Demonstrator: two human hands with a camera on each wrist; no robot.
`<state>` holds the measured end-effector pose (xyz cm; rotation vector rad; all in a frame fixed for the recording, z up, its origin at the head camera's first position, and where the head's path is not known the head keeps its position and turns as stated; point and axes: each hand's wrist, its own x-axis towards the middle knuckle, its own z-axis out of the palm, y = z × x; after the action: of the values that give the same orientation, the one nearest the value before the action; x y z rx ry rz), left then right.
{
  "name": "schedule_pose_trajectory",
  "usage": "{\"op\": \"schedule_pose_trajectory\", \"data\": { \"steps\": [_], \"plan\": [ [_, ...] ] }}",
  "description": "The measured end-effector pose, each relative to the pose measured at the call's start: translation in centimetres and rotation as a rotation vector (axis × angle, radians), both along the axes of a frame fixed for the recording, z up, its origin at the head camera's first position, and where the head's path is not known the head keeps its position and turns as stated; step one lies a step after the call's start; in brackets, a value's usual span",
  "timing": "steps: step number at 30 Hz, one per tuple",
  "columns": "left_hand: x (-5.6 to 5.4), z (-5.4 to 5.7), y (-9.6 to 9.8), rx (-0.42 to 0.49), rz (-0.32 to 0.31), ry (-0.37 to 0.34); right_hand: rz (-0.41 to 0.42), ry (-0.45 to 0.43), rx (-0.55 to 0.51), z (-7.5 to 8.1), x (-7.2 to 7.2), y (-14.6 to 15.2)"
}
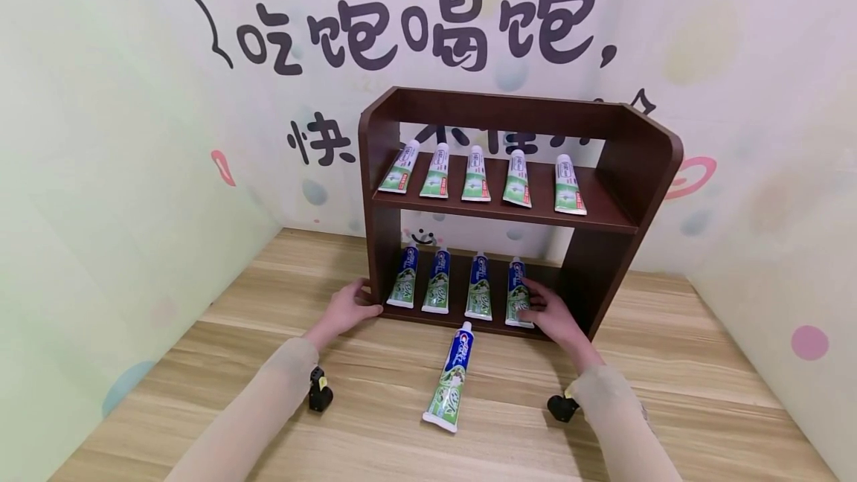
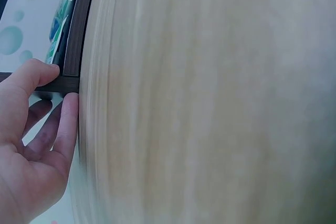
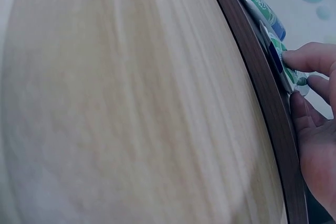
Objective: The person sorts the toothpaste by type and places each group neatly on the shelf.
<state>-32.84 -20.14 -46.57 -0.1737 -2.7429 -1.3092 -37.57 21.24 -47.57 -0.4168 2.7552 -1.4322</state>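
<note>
A dark brown two-tier shelf (image 1: 501,212) stands on the table. My left hand (image 1: 348,310) grips the lower front corner of its left side panel. In the left wrist view the thumb (image 2: 44,72) lies on the inner face, the fingers outside. My right hand (image 1: 552,316) holds the rightmost blue-and-green toothpaste tube (image 1: 517,292) on the lower tier, its thumb (image 3: 310,57) on the tube's front. Three similar toothpaste tubes (image 1: 437,288) lean in a row to its left. Another toothpaste tube (image 1: 450,378) lies on the table before the shelf, cap towards it.
Several white-and-green toothpaste tubes (image 1: 476,173) lean in a row on the upper tier. The wood-grain table (image 1: 375,422) reaches a printed wall (image 1: 281,110) behind and at both sides. The shelf's right side panel (image 1: 612,266) is close to my right hand.
</note>
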Motion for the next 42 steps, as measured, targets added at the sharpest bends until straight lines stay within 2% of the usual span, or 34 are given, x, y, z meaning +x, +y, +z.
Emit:
{"op": "schedule_pose_trajectory", "data": {
  "steps": [11,18,25,42],
  "plan": [
    [0.02,0.03,0.03,-0.006,-0.006,0.003,-0.007,0.000,-0.011,0.04,0.05,-0.08],
    [0.05,0.06,0.05,0.000,-0.012,0.007,0.009,0.039,-0.011,-0.01,0.26,0.08],
    [-0.05,0.02,0.10,0.020,-0.031,0.005,-0.015,-0.029,-0.029,0.23,0.29,-0.11],
    [-0.25,-0.20,-0.10,-0.004,-0.020,0.007,-0.011,-0.023,-0.030,0.19,0.35,-0.02]
  ]
}}
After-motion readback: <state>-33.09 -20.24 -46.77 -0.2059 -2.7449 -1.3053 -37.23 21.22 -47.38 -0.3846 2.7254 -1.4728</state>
